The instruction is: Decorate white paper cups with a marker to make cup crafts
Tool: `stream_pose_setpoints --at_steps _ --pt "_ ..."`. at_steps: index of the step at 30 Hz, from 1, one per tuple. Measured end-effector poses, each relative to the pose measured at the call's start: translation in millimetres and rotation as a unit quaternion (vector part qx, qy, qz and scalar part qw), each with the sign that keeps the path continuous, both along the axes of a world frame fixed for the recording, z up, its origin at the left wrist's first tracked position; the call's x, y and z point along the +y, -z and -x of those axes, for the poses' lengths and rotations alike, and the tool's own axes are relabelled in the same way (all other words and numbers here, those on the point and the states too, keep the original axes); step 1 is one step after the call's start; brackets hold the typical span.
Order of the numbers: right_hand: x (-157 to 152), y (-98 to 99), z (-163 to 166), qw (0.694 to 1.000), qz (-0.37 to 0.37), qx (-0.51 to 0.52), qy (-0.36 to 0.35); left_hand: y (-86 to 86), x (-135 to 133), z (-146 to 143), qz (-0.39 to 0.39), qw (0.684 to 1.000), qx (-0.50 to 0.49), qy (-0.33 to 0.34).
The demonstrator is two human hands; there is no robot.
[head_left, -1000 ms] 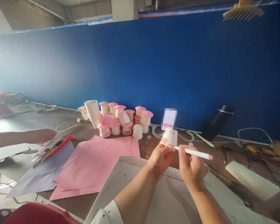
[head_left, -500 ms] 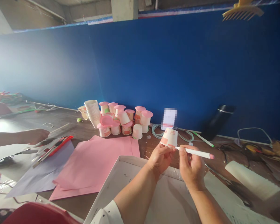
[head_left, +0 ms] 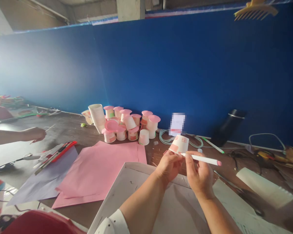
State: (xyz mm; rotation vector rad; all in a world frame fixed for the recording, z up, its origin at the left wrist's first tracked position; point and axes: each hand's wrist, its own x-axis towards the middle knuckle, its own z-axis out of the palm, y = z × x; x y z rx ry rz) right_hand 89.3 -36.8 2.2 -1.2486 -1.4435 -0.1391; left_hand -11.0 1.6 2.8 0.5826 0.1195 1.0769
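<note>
My left hand grips a small white paper cup with pink squares drawn on it, held upside down and tilted to the right. My right hand pinches a white marker with a pink end; its tip touches the cup's lower edge. Both hands hover above the far rim of a shallow white box at the table's front.
Pink paper sheets lie left of the box. A heap of paper cups with pink lids stands by the blue wall. Another person's hand reaches in at the left near red-handled scissors. A black flask and cables lie right.
The cup has tilted a little to the right in my left hand. The other person's hand has drawn back to the left and away from the scissors.
</note>
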Motion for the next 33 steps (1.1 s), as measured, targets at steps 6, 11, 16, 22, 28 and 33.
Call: stream_pose_setpoints --at_steps 6,11,16,22,28,33 --pt "1.0 1.9 -1.2 0.999 -0.005 0.007 0.031 -1.6 1.0 0.1 0.002 1.000 -0.005 -0.007" --pt "-0.1 0.9 -0.2 1.000 0.004 0.015 0.019 -0.4 0.5 0.4 -0.017 1.000 0.000 -0.007" --pt "-0.4 -0.1 1.3 1.000 0.005 -0.001 0.013 -1.9 -0.7 -0.3 -0.036 0.999 0.000 -0.003" --pt "0.7 1.8 -1.0 0.999 -0.001 0.008 0.034 -3.3 0.1 0.0 -0.022 1.000 0.003 -0.008" --pt "-0.3 -0.3 1.1 1.000 -0.001 -0.004 0.013 -4.0 -0.5 0.1 -0.034 0.999 -0.005 -0.001" --pt "-0.6 -0.5 1.4 0.999 -0.002 0.003 0.041 -7.7 -2.1 0.9 -0.039 0.999 -0.001 -0.003"
